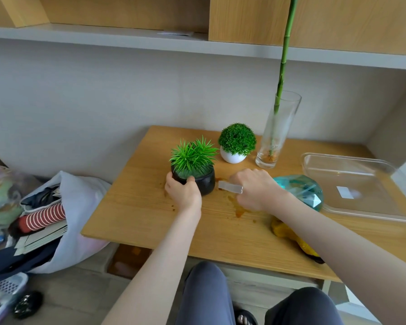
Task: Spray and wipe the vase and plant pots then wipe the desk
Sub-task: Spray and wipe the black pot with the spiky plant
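A black pot (206, 181) with spiky green leaves stands near the middle of the wooden desk (138, 214). My left hand (183, 191) grips its left rim. My right hand (256, 188) holds a teal spray bottle (302, 191), and its clear nozzle (230, 186) points at the black pot from the right. Behind stand a white pot (233, 157) with a round green bush and a tall glass vase (277, 134) holding a bamboo stem. A yellow cloth (291, 235) lies under my right forearm. Orange-brown stains (239, 208) mark the desk.
A clear plastic tray (352, 184) lies at the desk's right end. A shelf (127, 38) runs above along the wall. Left of the desk, on the floor, sit a pale bag (75, 198) stuffed with clothes and papers and a plastic basket (5, 292).
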